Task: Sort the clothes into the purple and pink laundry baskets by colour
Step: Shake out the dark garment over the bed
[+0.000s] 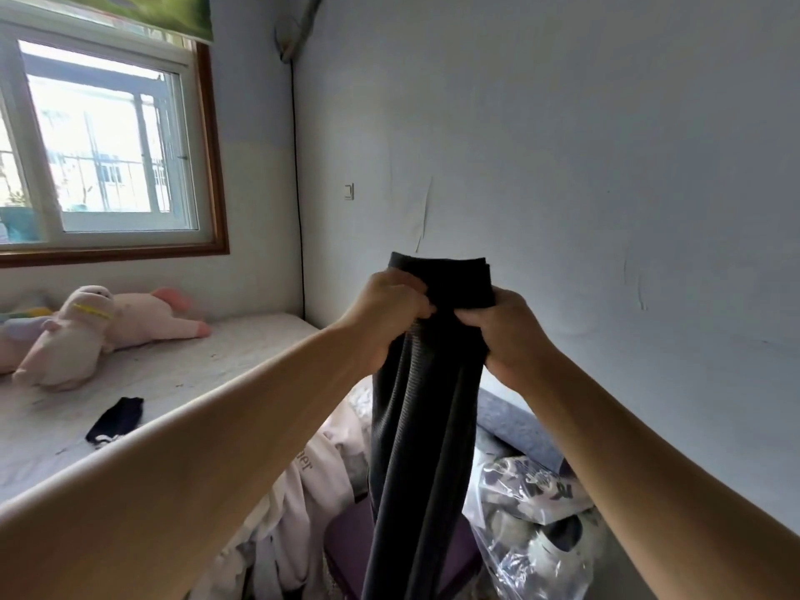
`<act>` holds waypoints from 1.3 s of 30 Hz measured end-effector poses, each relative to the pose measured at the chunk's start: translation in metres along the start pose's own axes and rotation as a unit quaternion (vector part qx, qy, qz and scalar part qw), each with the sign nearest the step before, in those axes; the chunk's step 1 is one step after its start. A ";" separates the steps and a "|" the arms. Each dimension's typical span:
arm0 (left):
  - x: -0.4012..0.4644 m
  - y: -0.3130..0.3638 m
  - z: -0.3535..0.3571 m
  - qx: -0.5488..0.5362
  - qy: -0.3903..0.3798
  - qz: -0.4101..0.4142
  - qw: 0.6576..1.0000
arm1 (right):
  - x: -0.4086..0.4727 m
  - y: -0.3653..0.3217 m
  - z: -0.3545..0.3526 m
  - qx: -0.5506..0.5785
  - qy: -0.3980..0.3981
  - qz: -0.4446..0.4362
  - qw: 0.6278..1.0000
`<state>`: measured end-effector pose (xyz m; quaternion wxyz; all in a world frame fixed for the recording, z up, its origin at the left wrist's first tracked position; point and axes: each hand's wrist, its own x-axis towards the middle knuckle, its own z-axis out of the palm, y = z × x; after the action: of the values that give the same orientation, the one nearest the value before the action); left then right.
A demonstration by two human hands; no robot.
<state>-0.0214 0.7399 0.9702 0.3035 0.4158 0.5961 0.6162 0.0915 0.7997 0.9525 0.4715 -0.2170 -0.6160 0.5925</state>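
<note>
Forearms, two of them, reached up from the bottom corners and met at the middle of the view; the left hand (391, 311) and the right hand (504, 335) each had their fingers curled tight into one dark garment (426, 404), gripping it just below its folded top edge; the hands sat close together, almost touching; the garment was charcoal black with a fine ribbed weave, bunched into a narrow column that hung straight down and ran out of view at the bottom edge, so its full length and kind could not be told; behind its lower part stood one purple laundry basket (350, 552), mostly covered by the hanging cloth; just left of it lay a heap of pale clothes (298, 504) with partly readable grey lettering; to the right sat a clear plastic bag (532, 526), its contents hard to make out; further off, on the bed (186, 370), lay one small dark item (117, 420) and two pinkish plush toys (108, 326), a third cut off at the left edge.
</note>
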 end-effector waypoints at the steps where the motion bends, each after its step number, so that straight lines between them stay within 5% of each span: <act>1: 0.004 -0.005 -0.004 0.028 0.040 0.014 0.999 | 0.002 -0.002 -0.002 0.025 -0.001 0.011 1.000; 3: 0.011 -0.017 -0.014 0.036 0.064 0.015 0.997 | 0.008 -0.005 -0.009 0.062 0.001 0.032 0.998; 6: 0.009 -0.030 -0.024 -0.111 -0.125 -0.072 0.983 | 0.012 -0.011 -0.018 0.136 -0.023 0.051 0.989; 8: 0.010 -0.043 -0.027 -0.113 -0.194 -0.086 0.971 | 0.016 -0.013 -0.023 0.182 -0.024 0.048 0.982; 12: 0.019 -0.047 -0.029 -0.154 -0.114 -0.066 0.979 | 0.018 -0.008 -0.039 0.173 -0.014 0.070 0.982; 18: 0.024 -0.025 -0.029 -0.241 -0.060 -0.047 0.968 | -0.009 0.035 -0.064 -0.037 -0.191 0.196 0.961; 20: 0.027 -0.019 -0.033 -0.239 -0.034 -0.041 0.969 | -0.011 0.043 -0.068 -0.086 -0.195 0.207 0.955; 24: 0.036 -0.017 -0.052 -0.230 -0.025 -0.037 0.972 | -0.006 0.036 -0.063 0.030 -0.104 0.149 0.983; 27: 0.027 -0.040 -0.066 -0.171 -0.177 -0.045 0.968 | -0.001 0.027 -0.048 0.130 -0.074 0.104 0.983; 29: 0.016 -0.074 -0.069 -0.018 -0.230 -0.093 0.969 | 0.004 0.023 -0.040 0.145 -0.050 0.090 0.984; 31: 0.012 -0.098 -0.071 0.117 -0.204 -0.145 0.961 | 0.010 0.019 -0.036 0.136 -0.008 0.099 0.986; 35: 0.025 -0.095 -0.085 0.087 -0.128 -0.164 0.974 | 0.016 0.022 -0.052 0.149 -0.037 0.091 0.984; 39: 0.030 -0.083 -0.074 0.029 -0.120 -0.156 0.980 | 0.004 0.045 -0.066 -0.143 -0.167 0.114 0.969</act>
<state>-0.1105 0.7393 0.8966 0.4527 0.3973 0.6307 0.4893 0.1314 0.8470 0.9025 0.2555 -0.2493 -0.7350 0.5764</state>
